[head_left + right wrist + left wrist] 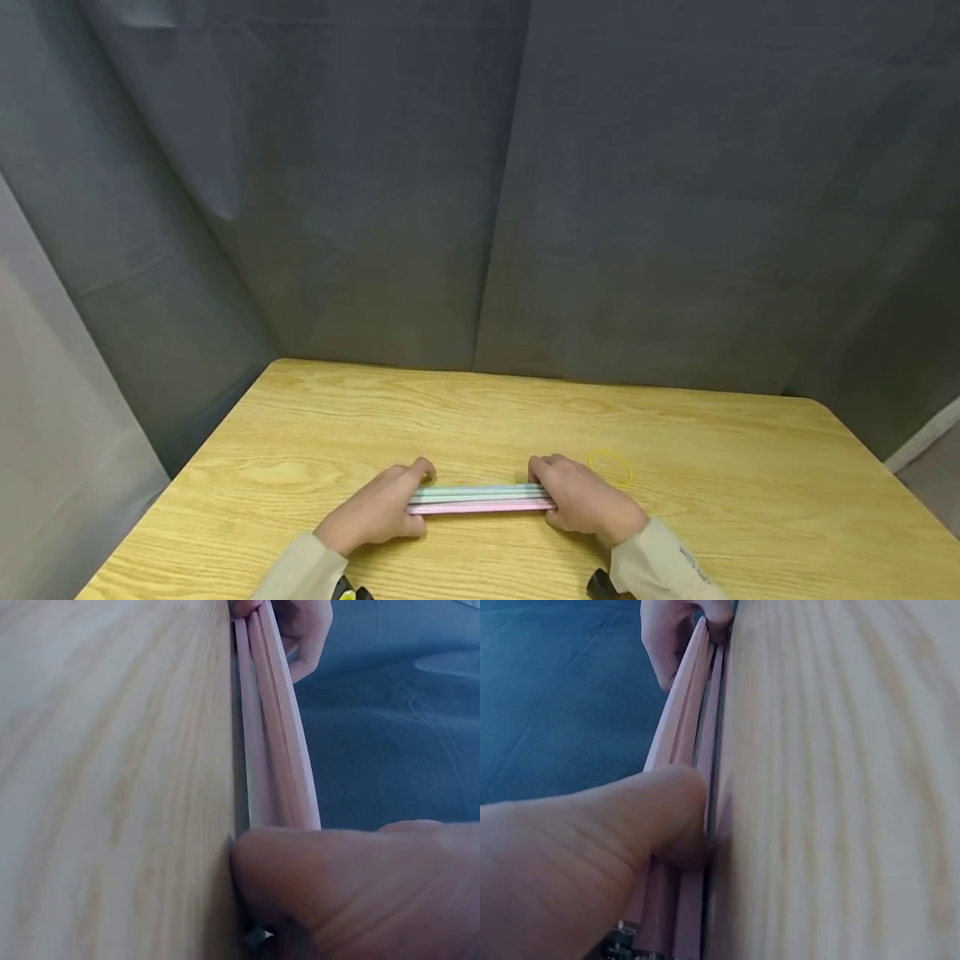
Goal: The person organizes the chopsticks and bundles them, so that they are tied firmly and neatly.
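Observation:
A row of slim pastel pencils (pixel 480 499), pale green, whitish and pink, lies crosswise between the two hands, low over the wooden tabletop. My left hand (pixel 378 504) grips the left ends, thumb on the near side and fingers at the far side. At the opposite ends my right hand (pixel 581 496) holds the bundle the same way. From the left wrist, the pink flat-sided pencils (pixel 671 739) run under the thumb (pixel 671 806), with silvery bits at their near ends. The right wrist view shows the pink pencils (pixel 281 750) close along the wood; the hands hide both ends.
A thin yellow rubber band (pixel 589 461) lies on the table (pixel 525 417) just beyond the right hand. Dark grey curtains (pixel 480 208) hang behind the table's back edge. Small black devices show at the left wrist (pixel 345 590) and the right wrist (pixel 600 585).

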